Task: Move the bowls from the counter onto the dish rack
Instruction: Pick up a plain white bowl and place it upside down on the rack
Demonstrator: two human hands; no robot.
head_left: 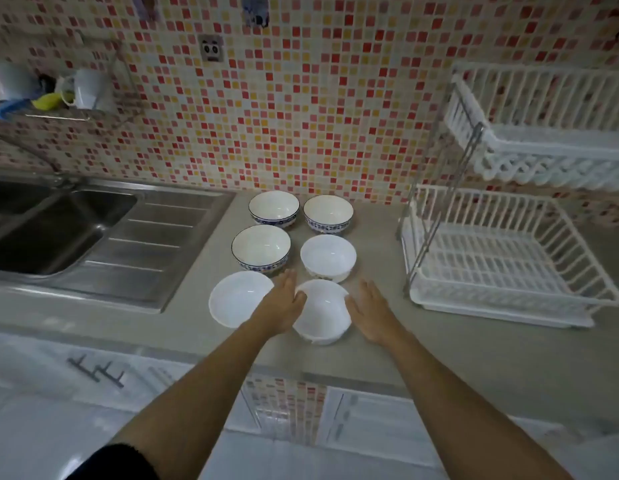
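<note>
Counter point(474, 358): smooth, matte grey, flat. Sink point(59, 230): brushed steel, ribbed drainboard, well to the left of the left hand. Dish rack point(502, 268): white, slatted, two tiers, boxy, well to the right of the right hand; both tiers hold nothing.

Six round glossy bowls, all upright, mouths up, no long axis, in two columns of three on the counter. Beyond the fingertips: two far bowls point(274, 208) with blue patterned bands, then a blue-banded bowl point(261, 250) and a white bowl point(328, 257) with a faint pattern low on its side. Plain white bowl point(240, 299) just left of the left hand, partly covered by it.

Near bowl point(323, 315): plain white, sits between the two hands. Left hand point(284, 303): flat, fingers straight and together, palm against the bowl's left rim. Right hand point(370, 313): flat, fingers extended, at the bowl's right side, contact unclear. Neither hand curls closed.
</note>
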